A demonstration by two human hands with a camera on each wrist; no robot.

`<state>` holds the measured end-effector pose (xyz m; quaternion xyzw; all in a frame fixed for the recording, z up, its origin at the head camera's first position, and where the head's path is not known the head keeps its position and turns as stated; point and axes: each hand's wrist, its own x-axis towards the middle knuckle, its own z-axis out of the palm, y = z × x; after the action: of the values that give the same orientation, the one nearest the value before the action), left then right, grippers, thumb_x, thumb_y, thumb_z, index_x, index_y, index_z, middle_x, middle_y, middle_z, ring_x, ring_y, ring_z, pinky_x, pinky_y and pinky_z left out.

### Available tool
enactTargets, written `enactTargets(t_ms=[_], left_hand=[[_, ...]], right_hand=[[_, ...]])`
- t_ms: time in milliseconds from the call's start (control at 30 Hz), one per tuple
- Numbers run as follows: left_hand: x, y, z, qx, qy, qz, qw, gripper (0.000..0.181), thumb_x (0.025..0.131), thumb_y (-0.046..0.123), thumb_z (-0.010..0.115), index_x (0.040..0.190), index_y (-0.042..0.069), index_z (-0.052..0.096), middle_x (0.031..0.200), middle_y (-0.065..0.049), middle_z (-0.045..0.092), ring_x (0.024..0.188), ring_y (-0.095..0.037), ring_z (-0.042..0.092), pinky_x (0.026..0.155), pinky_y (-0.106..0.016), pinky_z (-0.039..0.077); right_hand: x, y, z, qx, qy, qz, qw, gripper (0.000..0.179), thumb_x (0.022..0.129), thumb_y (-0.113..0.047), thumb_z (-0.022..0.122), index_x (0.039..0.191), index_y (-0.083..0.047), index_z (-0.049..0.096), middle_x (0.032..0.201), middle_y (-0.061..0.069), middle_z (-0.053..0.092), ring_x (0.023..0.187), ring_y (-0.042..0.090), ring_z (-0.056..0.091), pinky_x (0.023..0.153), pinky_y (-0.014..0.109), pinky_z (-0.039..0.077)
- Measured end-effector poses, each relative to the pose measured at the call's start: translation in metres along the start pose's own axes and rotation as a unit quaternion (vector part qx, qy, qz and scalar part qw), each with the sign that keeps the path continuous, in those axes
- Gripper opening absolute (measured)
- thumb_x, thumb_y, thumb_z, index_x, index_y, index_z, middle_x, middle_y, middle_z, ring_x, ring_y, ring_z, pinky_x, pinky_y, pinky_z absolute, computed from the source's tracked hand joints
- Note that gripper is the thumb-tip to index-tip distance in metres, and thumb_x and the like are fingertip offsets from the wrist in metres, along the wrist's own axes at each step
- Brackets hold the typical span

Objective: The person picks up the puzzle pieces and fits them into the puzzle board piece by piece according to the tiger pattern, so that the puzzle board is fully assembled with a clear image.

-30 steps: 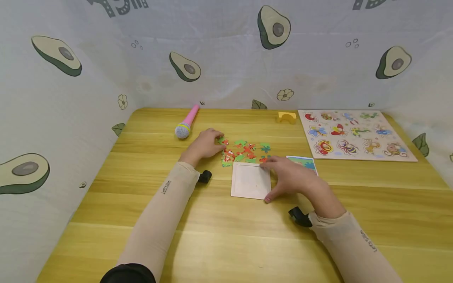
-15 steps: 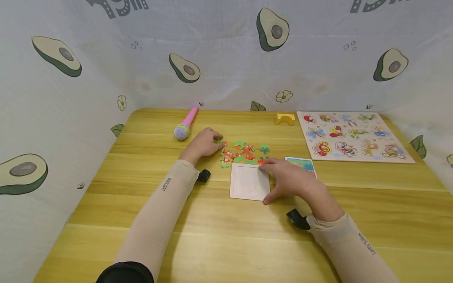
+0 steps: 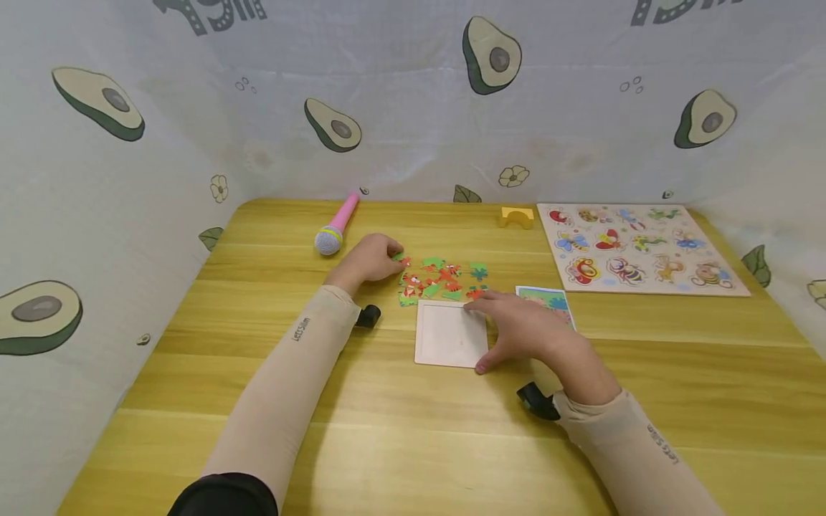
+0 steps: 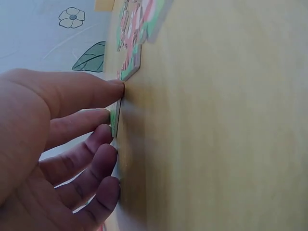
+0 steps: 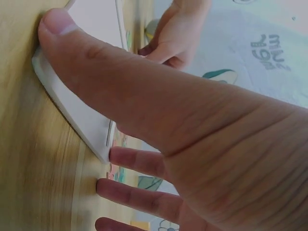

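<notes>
In the head view my left hand (image 3: pixel 369 259) is at the left end of a group of loose jigsaw pieces (image 3: pixel 449 275) printed in red and green. Its thumb and index finger pinch a green-edged puzzle piece (image 4: pixel 114 118) low over the table; the other fingers curl loosely below. My right hand (image 3: pixel 525 326) spans the right side of a square white puzzle tray (image 3: pixel 449 335), which lies flat just in front of the pieces. The right thumb presses the tray's near corner, the index finger its far corner, and the remaining fingers spread past it. A picture card (image 3: pixel 547 297) lies partly hidden behind that hand.
A pink toy microphone (image 3: pixel 337 226) lies at the back left of the wooden table (image 3: pixel 413 437). At the back stands a yellow arch block (image 3: pixel 516 217). A large insect puzzle board (image 3: pixel 639 249) covers the back right. Behind hangs an avocado-printed cloth (image 3: pixel 413 143).
The head view has shifted slightly, so everything sits a little further left. Both hands keep nearly the same places beside the pieces and the tray.
</notes>
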<state>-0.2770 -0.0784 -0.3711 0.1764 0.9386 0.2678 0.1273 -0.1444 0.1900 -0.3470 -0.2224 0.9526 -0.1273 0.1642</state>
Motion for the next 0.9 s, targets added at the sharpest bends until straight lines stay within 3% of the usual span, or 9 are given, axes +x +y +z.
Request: enactTargets(t_ms=[200,400,633,900], left_hand=[[-0.004,-0.001,0.001,-0.026,0.019,-0.017,0.9993,0.045,0.095,0.023,0.070,0.134,0.002,0.064,0.127,-0.010,0.063,0.115,-0.021,0.056,0.101,-0.035,0.044],[-0.002,-0.004,0.004,-0.058,0.033,-0.018,0.9976,0.045,0.092,0.023,0.075,0.132,0.004,0.066,0.125,-0.009,0.063,0.114,-0.022,0.056,0.100,-0.035,0.044],[-0.003,-0.004,0.005,-0.048,0.047,-0.013,0.9976,0.043,0.090,0.023,0.078,0.128,0.006,0.067,0.121,-0.008,0.064,0.112,-0.022,0.058,0.099,-0.036,0.045],[-0.019,-0.001,0.000,-0.081,0.050,0.024,0.9952,0.043,0.086,0.024,0.080,0.126,0.009,0.070,0.112,-0.003,0.064,0.096,-0.019,0.061,0.083,-0.033,0.050]], right_hand=[[0.001,-0.003,0.001,-0.005,-0.001,-0.001,1.0000,0.096,0.062,-0.052,0.094,0.141,-0.008,0.058,0.148,0.020,0.048,0.136,0.042,0.042,0.103,0.062,0.038],[0.001,-0.005,0.000,-0.001,-0.006,0.005,1.0000,0.097,0.063,-0.049,0.094,0.143,-0.008,0.056,0.149,0.020,0.046,0.136,0.042,0.042,0.104,0.062,0.038],[0.000,-0.004,0.001,-0.001,-0.008,0.001,1.0000,0.094,0.065,-0.048,0.094,0.141,-0.006,0.057,0.148,0.020,0.047,0.135,0.041,0.043,0.105,0.059,0.038],[0.001,-0.004,0.003,-0.001,-0.007,-0.004,1.0000,0.095,0.066,-0.049,0.093,0.141,-0.004,0.057,0.148,0.022,0.046,0.136,0.042,0.042,0.107,0.058,0.036]])
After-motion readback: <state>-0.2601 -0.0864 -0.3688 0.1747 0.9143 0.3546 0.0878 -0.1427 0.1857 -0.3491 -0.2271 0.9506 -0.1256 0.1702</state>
